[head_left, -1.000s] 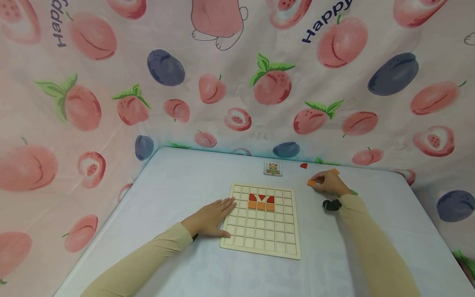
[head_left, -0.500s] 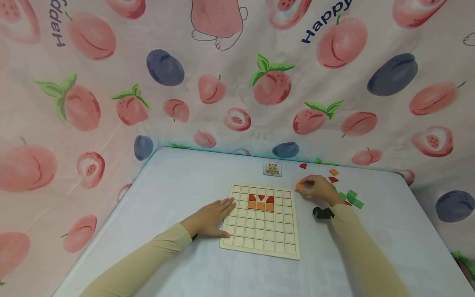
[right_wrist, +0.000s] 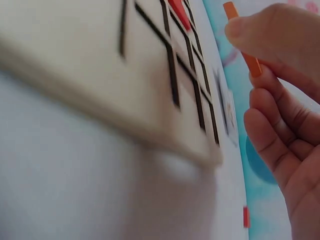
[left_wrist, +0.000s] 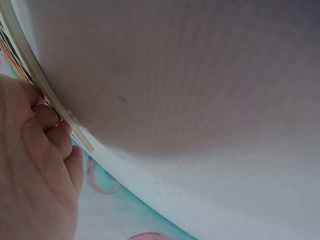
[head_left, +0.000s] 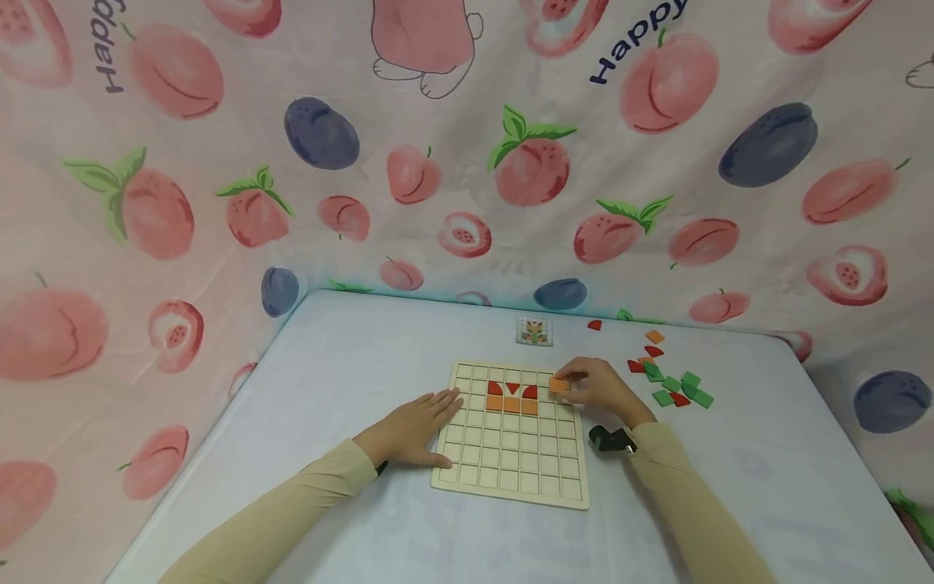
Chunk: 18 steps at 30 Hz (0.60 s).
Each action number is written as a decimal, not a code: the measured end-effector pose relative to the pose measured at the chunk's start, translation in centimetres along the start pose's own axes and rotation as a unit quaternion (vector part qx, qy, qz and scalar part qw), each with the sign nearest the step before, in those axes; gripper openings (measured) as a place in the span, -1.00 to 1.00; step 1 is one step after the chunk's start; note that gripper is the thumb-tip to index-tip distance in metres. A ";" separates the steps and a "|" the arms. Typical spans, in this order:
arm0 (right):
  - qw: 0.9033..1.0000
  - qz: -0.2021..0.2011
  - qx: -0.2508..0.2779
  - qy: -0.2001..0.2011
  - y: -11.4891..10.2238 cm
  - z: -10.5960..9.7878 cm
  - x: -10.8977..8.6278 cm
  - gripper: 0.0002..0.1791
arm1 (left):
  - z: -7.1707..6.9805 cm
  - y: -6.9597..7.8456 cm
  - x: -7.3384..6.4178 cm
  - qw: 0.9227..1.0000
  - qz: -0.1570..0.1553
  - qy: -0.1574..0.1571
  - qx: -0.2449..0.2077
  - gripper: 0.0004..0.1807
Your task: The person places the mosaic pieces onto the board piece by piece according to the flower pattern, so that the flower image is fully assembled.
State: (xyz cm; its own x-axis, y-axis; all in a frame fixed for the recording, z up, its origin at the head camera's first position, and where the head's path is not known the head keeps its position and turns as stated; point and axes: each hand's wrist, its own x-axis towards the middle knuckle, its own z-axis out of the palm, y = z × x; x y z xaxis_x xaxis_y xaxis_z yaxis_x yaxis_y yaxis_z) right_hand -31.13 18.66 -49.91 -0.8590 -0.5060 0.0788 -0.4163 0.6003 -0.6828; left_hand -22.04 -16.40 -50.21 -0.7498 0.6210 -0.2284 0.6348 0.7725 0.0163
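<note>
A square wooden grid board (head_left: 511, 462) lies on the white table. Near its far side, red quarter-round tiles (head_left: 529, 392) and a small red triangle (head_left: 513, 388) sit in a row, with orange square tiles (head_left: 512, 405) in the row below. My left hand (head_left: 416, 426) rests flat with its fingers over the board's left edge; in the left wrist view the fingers (left_wrist: 60, 135) lie along that edge. My right hand (head_left: 594, 389) pinches an orange square tile (right_wrist: 245, 45) between thumb and fingers, over the board's upper right part.
Loose green squares (head_left: 689, 381) and red pieces (head_left: 680, 399) lie to the right of the board. Another orange tile (head_left: 654, 336) and a red quarter-round (head_left: 594, 324) lie farther back. A small patterned card (head_left: 534, 331) lies beyond the board, before the fruit-print curtain (head_left: 452, 259).
My right hand has carried the orange tile leftward and nearer, from beside the loose pieces to over the board. Loose tiles it had covered now show. The left hand has stayed put.
</note>
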 end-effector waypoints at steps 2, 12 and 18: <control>1.000 -0.009 0.009 -0.002 -0.5 0.5 -0.1 -0.75 | 0.0 0.0 0.0 1.000 0.000 0.001 -0.002 0.12; 0.999 -0.036 0.029 -0.020 -2.0 3.0 -0.3 -0.75 | 0.0 0.0 -0.1 1.000 0.000 0.003 -0.002 0.11; 0.996 -0.075 0.032 -0.027 -2.7 4.2 -0.2 -0.73 | 0.0 0.0 0.0 1.000 0.000 0.001 -0.004 0.11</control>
State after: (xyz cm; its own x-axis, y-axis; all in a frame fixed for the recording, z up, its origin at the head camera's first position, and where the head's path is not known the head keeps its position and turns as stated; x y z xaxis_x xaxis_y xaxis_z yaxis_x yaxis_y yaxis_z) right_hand -28.61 14.56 -51.13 -0.7713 -0.6197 0.1455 -0.5166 0.4758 -0.7119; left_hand -22.07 -16.39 -50.27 -0.7504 0.6211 -0.2262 0.6331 0.7737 0.0244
